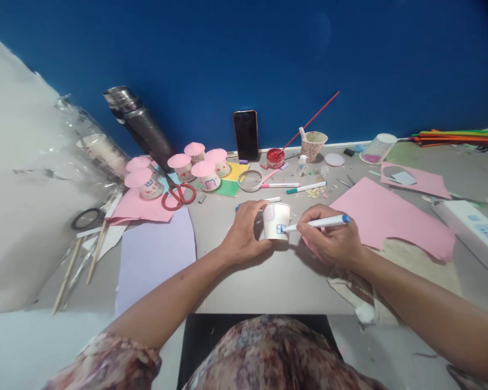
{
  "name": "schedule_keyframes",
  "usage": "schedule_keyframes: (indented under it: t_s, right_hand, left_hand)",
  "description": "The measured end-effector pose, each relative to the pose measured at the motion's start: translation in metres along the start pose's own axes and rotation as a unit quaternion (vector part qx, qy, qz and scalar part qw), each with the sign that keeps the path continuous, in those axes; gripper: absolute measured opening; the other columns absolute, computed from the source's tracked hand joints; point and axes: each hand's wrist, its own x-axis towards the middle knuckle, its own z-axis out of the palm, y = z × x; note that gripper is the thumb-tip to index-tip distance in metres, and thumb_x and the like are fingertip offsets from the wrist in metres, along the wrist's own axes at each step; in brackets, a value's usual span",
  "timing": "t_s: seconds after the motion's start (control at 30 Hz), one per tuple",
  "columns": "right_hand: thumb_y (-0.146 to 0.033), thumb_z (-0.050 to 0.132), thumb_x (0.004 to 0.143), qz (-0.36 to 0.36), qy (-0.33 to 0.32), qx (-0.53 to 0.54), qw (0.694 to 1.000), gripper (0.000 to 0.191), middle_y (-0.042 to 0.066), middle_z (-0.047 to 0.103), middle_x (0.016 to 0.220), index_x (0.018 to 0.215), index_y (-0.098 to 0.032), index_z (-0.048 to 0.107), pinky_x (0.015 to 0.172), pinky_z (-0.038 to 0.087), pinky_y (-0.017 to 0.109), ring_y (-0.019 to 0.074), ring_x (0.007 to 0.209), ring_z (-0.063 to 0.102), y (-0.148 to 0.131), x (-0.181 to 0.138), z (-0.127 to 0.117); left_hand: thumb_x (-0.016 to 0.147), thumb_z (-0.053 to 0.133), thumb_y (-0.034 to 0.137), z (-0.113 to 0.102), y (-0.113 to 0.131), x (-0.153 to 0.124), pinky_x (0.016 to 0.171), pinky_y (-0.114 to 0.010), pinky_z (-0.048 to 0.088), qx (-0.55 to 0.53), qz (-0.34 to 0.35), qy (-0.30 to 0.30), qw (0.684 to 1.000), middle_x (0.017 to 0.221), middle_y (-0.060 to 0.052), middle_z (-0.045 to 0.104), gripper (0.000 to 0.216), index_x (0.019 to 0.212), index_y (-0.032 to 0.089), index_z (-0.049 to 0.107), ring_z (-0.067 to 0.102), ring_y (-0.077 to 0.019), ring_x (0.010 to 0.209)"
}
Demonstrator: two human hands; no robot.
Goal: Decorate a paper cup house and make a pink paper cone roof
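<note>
A small white paper cup (271, 227) is held by my left hand (249, 232), the fingers wrapped round its left side and base. On the cup's side are a blue window drawing with crossed panes and a pale purple shape above it to the left. My right hand (333, 234) grips a white marker with a blue end (323, 222), its tip touching the cup at the blue window. Under my right hand a bit of pink paper (310, 246) shows. Behind the cup lies another marker (274, 200), partly hidden by my left hand.
Several decorated cups with pink cone roofs (205, 169) stand at the left, near red-handled scissors (179, 196) and a purple sheet (156, 260). A phone (246, 135) leans on the blue wall. Pink paper (390, 214) and a power strip (472, 230) lie right.
</note>
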Motion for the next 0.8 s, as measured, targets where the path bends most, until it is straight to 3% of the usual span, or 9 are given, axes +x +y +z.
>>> schedule_keyframes:
  t_s: [0.2, 0.4, 0.6, 0.8]
  right_hand:
    - [-0.020, 0.070, 0.087, -0.023, -0.012, -0.015, 1.000, 0.012, 0.001, 0.070, 0.067, 0.077, -0.023, 0.067, 0.047, 0.041, 0.027, 0.0147, 0.054, 0.061, -0.004, 0.000, -0.002]
    - [-0.025, 0.073, 0.089, -0.009, 0.038, -0.026, 0.999, 0.011, 0.001, 0.071, 0.070, 0.080, -0.023, 0.068, 0.049, 0.044, 0.027, 0.0142, 0.053, 0.059, 0.004, -0.002, -0.001]
    - [-0.025, 0.073, 0.086, -0.064, 0.069, -0.070, 0.993, 0.011, -0.001, 0.068, 0.064, 0.076, -0.023, 0.070, 0.047, 0.044, 0.025, 0.0134, 0.050, 0.057, -0.003, 0.003, -0.005]
    - [-0.028, 0.071, 0.086, -0.049, 0.071, -0.071, 0.994, 0.015, 0.000, 0.067, 0.060, 0.073, -0.024, 0.069, 0.046, 0.044, 0.027, 0.0161, 0.052, 0.059, -0.010, 0.006, -0.006]
  left_hand:
    - [0.077, 0.079, 0.034, 0.000, 0.000, 0.000, 0.108, -0.050, 0.046, 0.000, -0.017, -0.002, 1.000, 0.136, -0.014, 0.059, 0.069, 0.138, 0.021, 0.048, 0.057, -0.0327, 0.126]
    - [0.078, 0.078, 0.032, -0.001, 0.002, 0.000, 0.108, -0.050, 0.047, 0.002, -0.010, -0.002, 1.000, 0.137, -0.013, 0.060, 0.069, 0.139, 0.022, 0.047, 0.057, -0.0326, 0.126]
    - [0.078, 0.076, 0.030, -0.002, 0.000, -0.001, 0.111, -0.052, 0.045, -0.014, -0.009, -0.001, 1.000, 0.140, -0.014, 0.057, 0.070, 0.141, 0.022, 0.045, 0.055, -0.0329, 0.129]
    - [0.075, 0.074, 0.026, -0.002, -0.002, -0.002, 0.115, -0.056, 0.043, -0.026, -0.021, -0.004, 0.999, 0.144, -0.015, 0.055, 0.075, 0.143, 0.022, 0.042, 0.052, -0.0347, 0.135]
